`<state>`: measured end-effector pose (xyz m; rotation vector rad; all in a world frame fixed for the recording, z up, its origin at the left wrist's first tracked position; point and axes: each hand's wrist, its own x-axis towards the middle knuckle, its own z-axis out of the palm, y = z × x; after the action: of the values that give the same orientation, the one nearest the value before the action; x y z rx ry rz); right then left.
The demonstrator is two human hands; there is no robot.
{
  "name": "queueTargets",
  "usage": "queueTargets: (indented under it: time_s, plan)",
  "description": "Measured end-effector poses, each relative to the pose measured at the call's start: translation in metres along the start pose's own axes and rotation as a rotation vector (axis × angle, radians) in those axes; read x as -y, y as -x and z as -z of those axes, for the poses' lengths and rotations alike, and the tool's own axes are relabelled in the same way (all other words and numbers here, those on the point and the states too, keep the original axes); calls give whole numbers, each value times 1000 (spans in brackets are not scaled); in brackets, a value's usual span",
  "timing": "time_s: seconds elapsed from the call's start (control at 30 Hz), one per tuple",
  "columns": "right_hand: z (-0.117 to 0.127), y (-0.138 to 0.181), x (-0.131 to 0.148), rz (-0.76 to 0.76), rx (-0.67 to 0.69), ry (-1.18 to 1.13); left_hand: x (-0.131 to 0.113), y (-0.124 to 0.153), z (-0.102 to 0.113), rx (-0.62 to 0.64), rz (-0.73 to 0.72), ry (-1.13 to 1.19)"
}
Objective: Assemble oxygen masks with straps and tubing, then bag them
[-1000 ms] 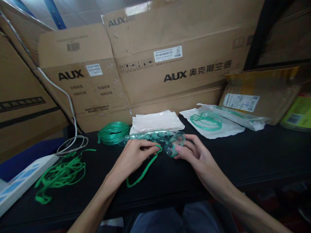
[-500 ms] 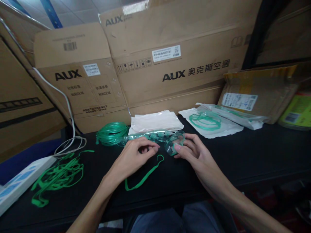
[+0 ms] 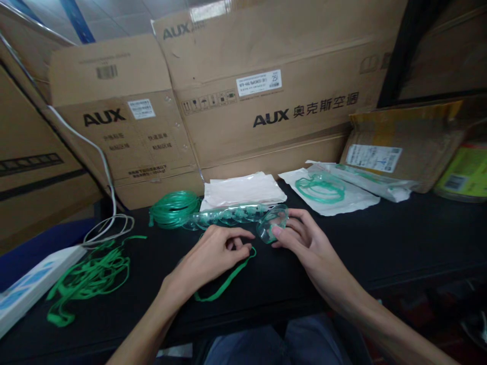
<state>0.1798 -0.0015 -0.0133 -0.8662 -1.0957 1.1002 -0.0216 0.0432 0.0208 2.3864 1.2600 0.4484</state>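
Between the thumb and fingers of my right hand (image 3: 304,233) is a clear oxygen mask (image 3: 272,225), tilted above the black table. My left hand (image 3: 218,248) hovers just left of it, index finger and thumb apart. Its thumb tip is beside the curled end of a green elastic strap (image 3: 224,288), which lies on the table and runs partly under that hand; whether they touch I cannot tell. Behind both hands lies a row of several nested clear masks (image 3: 228,215). A tangled heap of green straps (image 3: 95,271) is on the left.
Coiled green tubing (image 3: 175,209) and a stack of white pouches (image 3: 243,190) are at the back. Further right, a mask with tubing (image 3: 319,187) lies on a white pouch. A power strip (image 3: 38,284) and white cable are at left; cardboard boxes (image 3: 304,76) wall the rear.
My left hand has moved slightly down and forward to the strap's curled end, its index finger and thumb spreading. My right hand keeps the mask in nearly the same place.
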Motion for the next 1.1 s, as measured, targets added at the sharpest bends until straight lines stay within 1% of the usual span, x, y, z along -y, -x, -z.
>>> queueTargets:
  time_s: [0.13,0.27,0.47,0.6,0.77,0.93,1.1]
  plan:
    - [1,0,-1,-4,-6,2,-2,-1,-2,27,-59,-28]
    - [1,-1,-2,0,-8,-1,-1,-2,0,-59,-94,-8]
    - [1,-1,-2,-18,-5,0,-2,0,4,-173,-48,115]
    - [1,-1,-1,-23,-1,6,-2,1,4,-219,-36,191]
    - [2,-1,-1,-34,-4,8,2,-4,2,-277,-115,236]
    - [2,0,-1,-47,-10,30,5,-7,-1,-336,-83,353]
    - [0,-1,0,-53,12,32,5,-4,-2,-345,-98,303]
